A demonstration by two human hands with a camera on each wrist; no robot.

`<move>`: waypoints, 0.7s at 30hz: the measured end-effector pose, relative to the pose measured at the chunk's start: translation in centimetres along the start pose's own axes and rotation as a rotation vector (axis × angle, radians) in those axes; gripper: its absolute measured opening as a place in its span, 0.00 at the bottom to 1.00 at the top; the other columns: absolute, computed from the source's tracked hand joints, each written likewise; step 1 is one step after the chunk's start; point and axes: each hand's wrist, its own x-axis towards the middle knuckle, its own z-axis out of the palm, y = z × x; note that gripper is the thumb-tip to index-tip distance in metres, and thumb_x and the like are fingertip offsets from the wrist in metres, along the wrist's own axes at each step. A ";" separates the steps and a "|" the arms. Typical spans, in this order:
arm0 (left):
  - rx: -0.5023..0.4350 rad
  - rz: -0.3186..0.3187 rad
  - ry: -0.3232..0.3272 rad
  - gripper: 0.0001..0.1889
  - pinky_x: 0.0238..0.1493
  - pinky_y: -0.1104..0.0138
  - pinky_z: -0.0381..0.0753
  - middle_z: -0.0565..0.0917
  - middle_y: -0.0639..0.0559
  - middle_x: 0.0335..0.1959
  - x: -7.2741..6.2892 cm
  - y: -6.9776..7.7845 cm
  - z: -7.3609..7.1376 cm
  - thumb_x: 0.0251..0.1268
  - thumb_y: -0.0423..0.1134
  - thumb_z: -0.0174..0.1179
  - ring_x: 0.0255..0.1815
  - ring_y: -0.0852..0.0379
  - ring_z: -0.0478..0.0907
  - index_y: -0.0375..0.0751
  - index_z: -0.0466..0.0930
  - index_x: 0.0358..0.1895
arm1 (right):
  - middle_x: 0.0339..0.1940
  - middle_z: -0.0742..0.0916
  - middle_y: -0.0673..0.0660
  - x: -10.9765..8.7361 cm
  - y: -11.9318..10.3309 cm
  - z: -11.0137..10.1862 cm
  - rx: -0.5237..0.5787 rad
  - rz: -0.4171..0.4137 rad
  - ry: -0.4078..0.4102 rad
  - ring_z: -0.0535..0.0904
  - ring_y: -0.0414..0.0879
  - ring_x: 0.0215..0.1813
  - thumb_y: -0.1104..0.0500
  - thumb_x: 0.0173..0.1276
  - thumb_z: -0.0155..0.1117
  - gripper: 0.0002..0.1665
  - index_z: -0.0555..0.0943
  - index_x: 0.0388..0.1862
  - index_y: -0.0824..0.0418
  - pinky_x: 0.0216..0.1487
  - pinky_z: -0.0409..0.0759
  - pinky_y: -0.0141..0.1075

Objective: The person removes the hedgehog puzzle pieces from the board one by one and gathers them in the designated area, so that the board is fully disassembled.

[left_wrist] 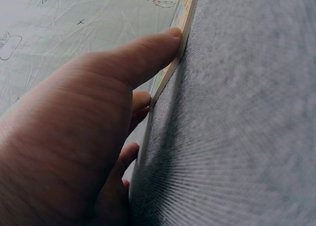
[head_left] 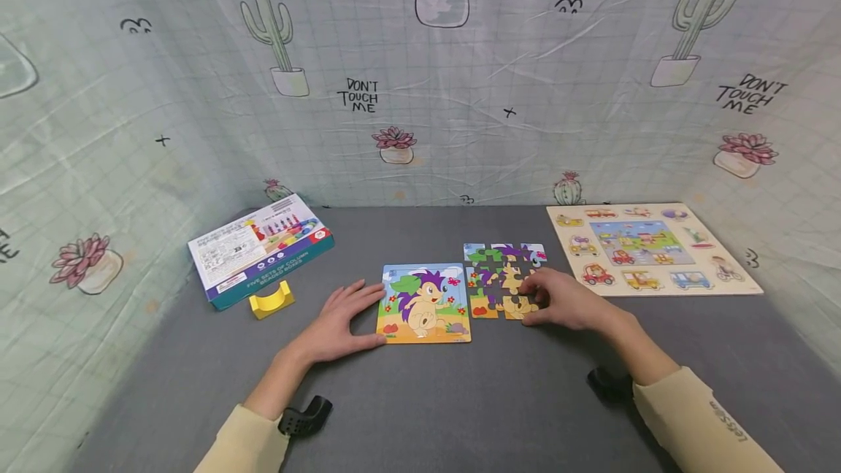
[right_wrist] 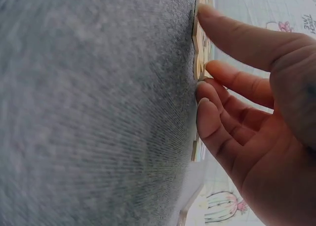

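A square hedgehog picture board [head_left: 423,305] lies flat on the table in the head view. My left hand [head_left: 338,323] is at its left side with fingers spread; thumb and index fingertip touch the edge. To the right of the board, loose jigsaw pieces [head_left: 482,305] with hedgehog parts are laid out in rows, small gaps between them. My right hand [head_left: 566,301] is at the lower right of these pieces. Its thumb and index finger pinch a tan puzzle piece [head_left: 517,307] of the bottom row; the other fingers are curled in the right wrist view and partly hide neighbouring pieces.
A teal and white toy box [head_left: 263,247] lies at the back left, with a yellow curved block [head_left: 271,301] before it. A wooden vehicle puzzle board [head_left: 571,214] lies at the back right. Behind the grey table [head_left: 420,407] hangs a printed cloth [head_left: 315,152].
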 end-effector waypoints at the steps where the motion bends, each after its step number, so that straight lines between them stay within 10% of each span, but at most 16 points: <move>1: 0.003 0.003 0.001 0.42 0.75 0.38 0.39 0.66 0.49 0.76 0.0 0.0 0.0 0.60 0.58 0.69 0.80 0.39 0.49 0.42 0.69 0.75 | 0.43 0.81 0.54 0.0 -0.1 0.0 -0.006 -0.002 -0.001 0.78 0.47 0.41 0.54 0.57 0.81 0.25 0.82 0.48 0.65 0.45 0.80 0.44; 21: 0.000 0.013 0.009 0.41 0.74 0.38 0.40 0.67 0.49 0.76 0.1 -0.3 0.2 0.61 0.58 0.69 0.80 0.39 0.49 0.43 0.69 0.74 | 0.41 0.82 0.53 -0.1 -0.1 -0.4 -0.015 0.014 0.014 0.77 0.46 0.40 0.54 0.62 0.77 0.20 0.84 0.48 0.63 0.42 0.79 0.43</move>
